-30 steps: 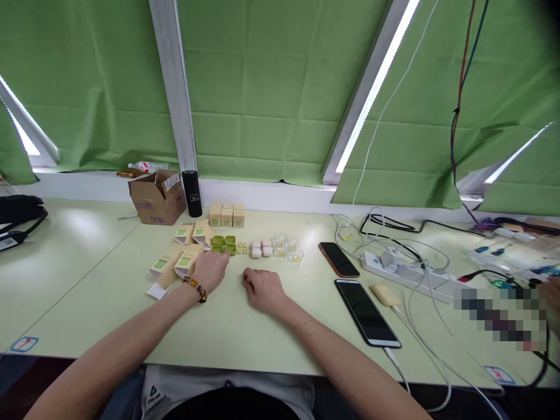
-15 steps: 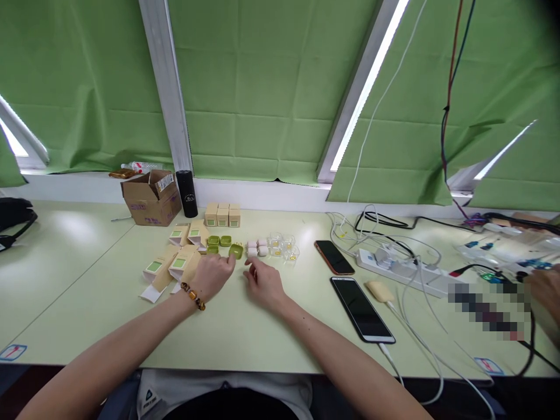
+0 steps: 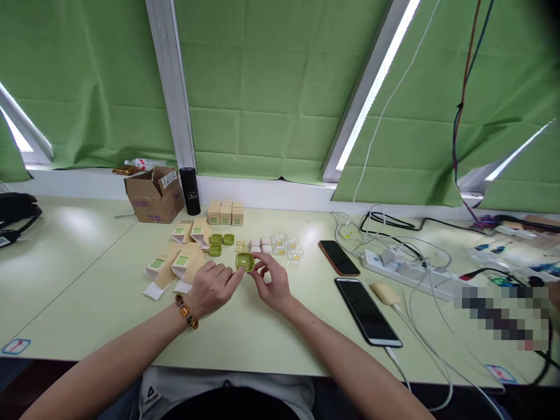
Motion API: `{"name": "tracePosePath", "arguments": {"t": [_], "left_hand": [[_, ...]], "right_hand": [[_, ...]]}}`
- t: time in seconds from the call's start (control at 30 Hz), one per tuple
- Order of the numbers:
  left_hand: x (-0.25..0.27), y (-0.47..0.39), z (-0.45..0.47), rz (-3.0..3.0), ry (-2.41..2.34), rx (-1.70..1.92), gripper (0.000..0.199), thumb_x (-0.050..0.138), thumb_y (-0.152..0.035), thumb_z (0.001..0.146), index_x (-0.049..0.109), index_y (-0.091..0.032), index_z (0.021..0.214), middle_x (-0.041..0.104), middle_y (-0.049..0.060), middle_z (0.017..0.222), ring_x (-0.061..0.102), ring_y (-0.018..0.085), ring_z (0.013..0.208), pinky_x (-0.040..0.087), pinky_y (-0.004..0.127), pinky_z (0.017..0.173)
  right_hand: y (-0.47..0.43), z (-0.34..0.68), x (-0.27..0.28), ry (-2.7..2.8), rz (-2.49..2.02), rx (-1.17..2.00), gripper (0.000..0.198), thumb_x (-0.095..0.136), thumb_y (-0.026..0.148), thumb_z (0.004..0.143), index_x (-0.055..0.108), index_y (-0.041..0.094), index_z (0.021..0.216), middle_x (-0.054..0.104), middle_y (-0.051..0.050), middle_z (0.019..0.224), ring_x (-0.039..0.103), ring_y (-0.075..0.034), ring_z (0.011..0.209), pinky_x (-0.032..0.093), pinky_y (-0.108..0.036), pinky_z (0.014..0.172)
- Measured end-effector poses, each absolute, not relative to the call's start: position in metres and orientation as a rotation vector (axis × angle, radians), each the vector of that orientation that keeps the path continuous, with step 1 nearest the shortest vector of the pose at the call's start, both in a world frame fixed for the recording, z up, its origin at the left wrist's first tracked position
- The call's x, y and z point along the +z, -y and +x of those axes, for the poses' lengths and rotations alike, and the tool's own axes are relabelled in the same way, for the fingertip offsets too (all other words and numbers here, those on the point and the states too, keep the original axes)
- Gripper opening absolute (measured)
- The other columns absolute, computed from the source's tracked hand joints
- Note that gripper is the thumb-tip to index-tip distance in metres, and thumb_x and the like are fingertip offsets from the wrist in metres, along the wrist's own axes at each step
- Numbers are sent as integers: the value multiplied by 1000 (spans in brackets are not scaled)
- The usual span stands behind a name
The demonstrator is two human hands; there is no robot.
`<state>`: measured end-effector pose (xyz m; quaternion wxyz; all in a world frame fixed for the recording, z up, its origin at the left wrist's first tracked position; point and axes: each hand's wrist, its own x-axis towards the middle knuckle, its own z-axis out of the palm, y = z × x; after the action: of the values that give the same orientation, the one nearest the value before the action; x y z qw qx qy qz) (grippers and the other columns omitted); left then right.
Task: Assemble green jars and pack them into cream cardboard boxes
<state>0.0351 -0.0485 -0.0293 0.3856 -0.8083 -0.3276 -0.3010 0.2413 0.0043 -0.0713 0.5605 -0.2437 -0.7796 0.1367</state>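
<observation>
A small square green open-topped box (image 3: 245, 262) is held up off the table between my two hands. My left hand (image 3: 213, 289), with a beaded bracelet at the wrist, is closed at its lower left side with the thumb against it. My right hand (image 3: 272, 283) pinches its right side between thumb and fingers. Behind it stand more little green boxes (image 3: 215, 250). Small pale yellow pieces (image 3: 241, 246), pale pink blocks (image 3: 261, 245) and clear little cups (image 3: 286, 244) form groups to the right of them.
Several open kraft cartons (image 3: 188, 261) lie at the left, and closed ones (image 3: 226, 213) stand farther back. A cardboard box (image 3: 155, 198) and black tumbler (image 3: 189, 191) are near the wall. Phones (image 3: 368, 312), a power strip (image 3: 409, 274) and tangled cables occupy the right.
The green box has moved toward me and slightly right with my left hand. My right hand, apart from it before, now grips its right side. The pale yellow pieces now show more fully.
</observation>
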Motion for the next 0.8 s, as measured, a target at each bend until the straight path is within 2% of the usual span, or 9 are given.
{"name": "tracePosePath", "arguments": {"t": [0.27, 0.43, 0.5, 0.57, 0.67, 0.8], "left_hand": [[-32, 45, 34, -2154, 849, -922, 20, 61, -11, 98, 63, -15, 118, 66, 1, 72, 59, 17, 66, 38, 38, 74], [-39, 39, 34, -2368, 960, -1133, 34, 57, -14, 101, 57, -15, 135, 72, 4, 82, 63, 20, 73, 43, 39, 81], [-43, 36, 34, -2454, 1039, -1267, 34, 54, -16, 103, 59, -18, 137, 73, 4, 84, 64, 19, 74, 45, 38, 81], [-47, 33, 36, -2528, 1218, -1414, 31, 54, -21, 104, 64, -20, 133, 73, 2, 79, 64, 19, 75, 47, 35, 80], [-50, 31, 39, -2594, 1610, -1653, 31, 57, -34, 104, 69, -18, 128, 70, 1, 70, 65, 19, 72, 49, 31, 71], [-50, 28, 41, -2580, 1857, -1909, 42, 57, -47, 102, 71, -15, 125, 67, 1, 66, 62, 17, 64, 47, 27, 62]], "right_hand": [[1, 241, -65, 1857, -489, 287, 43, 61, 20, 100, 54, 27, 143, 75, -9, 112, 72, -17, 80, 59, -27, 58], [-1, 241, -65, 1781, -579, 428, 21, 65, 30, 99, 65, 23, 119, 75, -6, 95, 72, -17, 81, 60, -28, 62], [-2, 240, -65, 1742, -670, 543, 14, 64, 36, 100, 67, 23, 105, 73, -4, 87, 70, -17, 79, 59, -27, 62], [-2, 239, -65, 1702, -754, 671, 21, 60, 41, 102, 67, 22, 96, 72, -4, 86, 68, -17, 75, 57, -27, 59], [0, 238, -65, 1657, -802, 840, 29, 56, 48, 103, 69, 22, 98, 72, -5, 89, 69, -18, 76, 54, -26, 55], [1, 237, -64, 1628, -757, 1012, 32, 61, 52, 100, 71, 22, 103, 73, -7, 93, 71, -20, 87, 56, -28, 61]]}}
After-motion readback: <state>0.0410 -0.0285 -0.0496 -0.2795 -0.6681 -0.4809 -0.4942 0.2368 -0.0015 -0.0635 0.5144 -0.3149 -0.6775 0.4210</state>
